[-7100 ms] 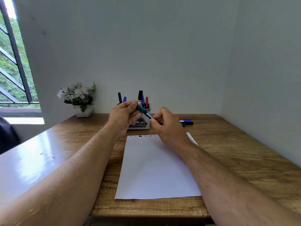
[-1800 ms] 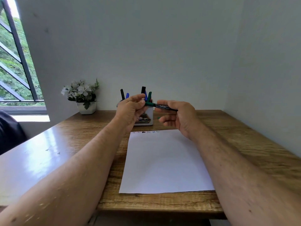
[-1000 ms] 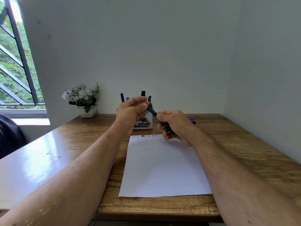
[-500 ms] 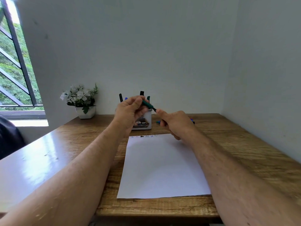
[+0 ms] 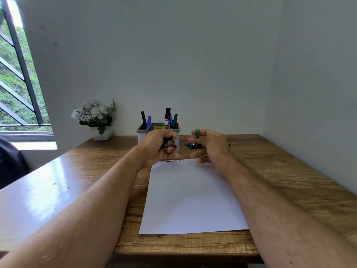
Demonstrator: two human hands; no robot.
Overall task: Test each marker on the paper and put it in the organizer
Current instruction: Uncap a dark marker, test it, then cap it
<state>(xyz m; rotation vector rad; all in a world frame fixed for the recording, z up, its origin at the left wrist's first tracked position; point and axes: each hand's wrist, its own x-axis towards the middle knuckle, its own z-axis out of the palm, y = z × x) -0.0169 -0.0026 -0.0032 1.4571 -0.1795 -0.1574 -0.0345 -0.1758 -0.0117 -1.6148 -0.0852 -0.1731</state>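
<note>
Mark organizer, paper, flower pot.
organizer (image 5: 142,132), head view, left compartment's front wall.
paper (image 5: 191,200), head view, blank middle.
flower pot (image 5: 101,133), head view, white front face.

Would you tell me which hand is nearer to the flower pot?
Left. The left hand is nearer the flower pot, in front of the organizer; the right hand is farther right.

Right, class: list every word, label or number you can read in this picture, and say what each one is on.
None can be read.
Yellow sticker on the organizer: print too small.
Red-and-white label on a marker: blurred.
Marks along the paper top edge: test scribbles, not words.
</note>
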